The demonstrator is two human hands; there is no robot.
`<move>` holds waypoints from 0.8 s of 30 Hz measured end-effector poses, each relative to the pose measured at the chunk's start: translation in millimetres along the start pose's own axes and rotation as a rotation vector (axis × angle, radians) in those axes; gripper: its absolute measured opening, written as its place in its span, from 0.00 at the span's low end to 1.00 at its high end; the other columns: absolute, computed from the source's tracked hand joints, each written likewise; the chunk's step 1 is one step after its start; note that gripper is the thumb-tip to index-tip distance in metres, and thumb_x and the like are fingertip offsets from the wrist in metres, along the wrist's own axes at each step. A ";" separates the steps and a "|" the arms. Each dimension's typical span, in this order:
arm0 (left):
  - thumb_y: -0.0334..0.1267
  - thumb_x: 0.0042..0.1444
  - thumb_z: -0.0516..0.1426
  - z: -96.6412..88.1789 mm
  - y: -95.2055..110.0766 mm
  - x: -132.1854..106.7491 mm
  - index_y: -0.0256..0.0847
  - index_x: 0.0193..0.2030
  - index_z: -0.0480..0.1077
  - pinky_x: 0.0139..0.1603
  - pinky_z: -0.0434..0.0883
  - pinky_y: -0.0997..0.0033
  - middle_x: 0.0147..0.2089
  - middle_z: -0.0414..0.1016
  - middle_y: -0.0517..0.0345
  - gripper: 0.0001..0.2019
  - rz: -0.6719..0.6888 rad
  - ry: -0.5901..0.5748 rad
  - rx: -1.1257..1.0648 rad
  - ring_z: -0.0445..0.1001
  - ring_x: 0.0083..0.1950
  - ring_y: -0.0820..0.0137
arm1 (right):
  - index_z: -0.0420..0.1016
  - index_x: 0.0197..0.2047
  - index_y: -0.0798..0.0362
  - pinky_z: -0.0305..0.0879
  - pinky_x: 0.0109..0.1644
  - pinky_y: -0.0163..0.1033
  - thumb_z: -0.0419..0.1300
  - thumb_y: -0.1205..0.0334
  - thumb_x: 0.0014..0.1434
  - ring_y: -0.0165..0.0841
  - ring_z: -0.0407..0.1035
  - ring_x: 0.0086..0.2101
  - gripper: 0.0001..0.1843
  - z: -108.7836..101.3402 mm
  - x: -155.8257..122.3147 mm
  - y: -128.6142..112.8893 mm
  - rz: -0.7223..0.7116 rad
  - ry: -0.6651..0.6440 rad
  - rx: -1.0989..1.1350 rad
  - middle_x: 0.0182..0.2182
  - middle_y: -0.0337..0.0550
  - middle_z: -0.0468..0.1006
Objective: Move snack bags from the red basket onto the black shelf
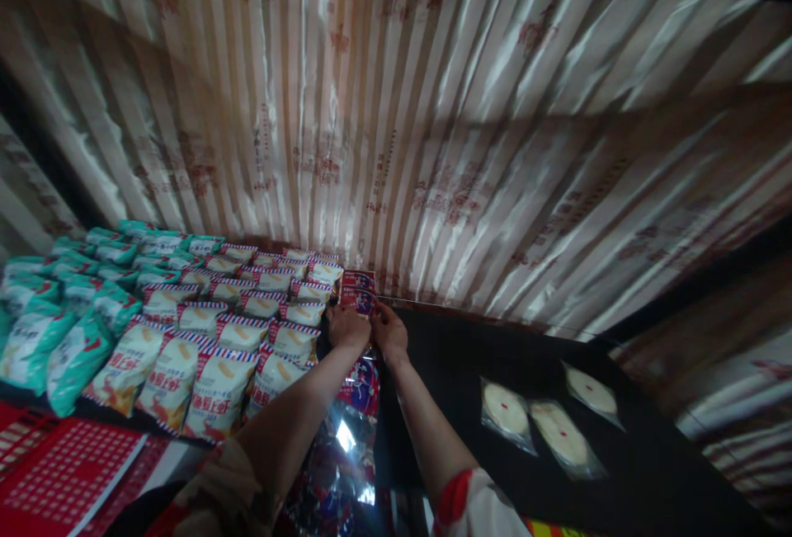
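At the back of the black shelf, my left hand is closed on the near edge of a shiny red and blue packet. From the other side my right hand grips the same packet's edge between thumb and fingers. My knuckles cover part of the packet. Nearer me, between my forearms, lies another red and blue packet. Below that, a glossy clear bag holds dark red items. Rows of white snack bags with striped tops stand just left of my left hand.
Teal bags fill the far left of the shelf. On the right lie three flat, pale discs in clear wrap, one nearest my arm. Printed corrugated sheeting rises behind. A red basket sits at lower left.
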State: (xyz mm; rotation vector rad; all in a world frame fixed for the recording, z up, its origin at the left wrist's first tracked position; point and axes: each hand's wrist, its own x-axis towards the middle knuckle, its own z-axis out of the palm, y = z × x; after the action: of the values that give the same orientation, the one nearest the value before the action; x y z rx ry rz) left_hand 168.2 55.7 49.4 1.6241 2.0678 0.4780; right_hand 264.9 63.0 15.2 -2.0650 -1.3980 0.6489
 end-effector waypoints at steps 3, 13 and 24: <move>0.39 0.55 0.50 3.5 -2.1 0.3 0.33 0.47 0.71 0.57 0.58 0.65 0.54 0.69 0.44 0.17 0.019 0.011 0.037 0.61 0.60 0.59 | 0.72 0.52 0.46 0.64 0.41 0.32 0.51 0.59 0.58 0.33 0.73 0.41 0.20 -0.7 -1.6 -2.2 -0.034 0.006 -0.050 0.41 0.41 0.79; 0.39 0.53 0.50 12.9 -6.3 4.7 0.31 0.47 0.71 0.58 0.57 0.61 0.54 0.69 0.40 0.18 0.050 0.066 0.043 0.59 0.61 0.56 | 0.73 0.52 0.46 0.64 0.41 0.34 0.50 0.60 0.58 0.35 0.73 0.41 0.20 0.2 -1.5 -2.9 -0.042 0.000 -0.179 0.42 0.46 0.79; 0.36 0.53 0.51 19.6 -10.1 7.9 0.30 0.49 0.70 0.60 0.55 0.59 0.56 0.67 0.39 0.18 0.081 0.107 0.051 0.58 0.62 0.55 | 0.73 0.53 0.47 0.63 0.41 0.34 0.50 0.59 0.59 0.34 0.72 0.41 0.20 2.5 -3.5 -6.3 -0.058 0.027 -0.215 0.45 0.49 0.74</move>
State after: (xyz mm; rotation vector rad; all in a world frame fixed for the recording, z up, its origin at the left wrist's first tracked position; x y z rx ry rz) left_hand 169.3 60.6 26.6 1.7528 2.1129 0.5553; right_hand 257.9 62.1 17.9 -2.1782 -1.5647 0.4614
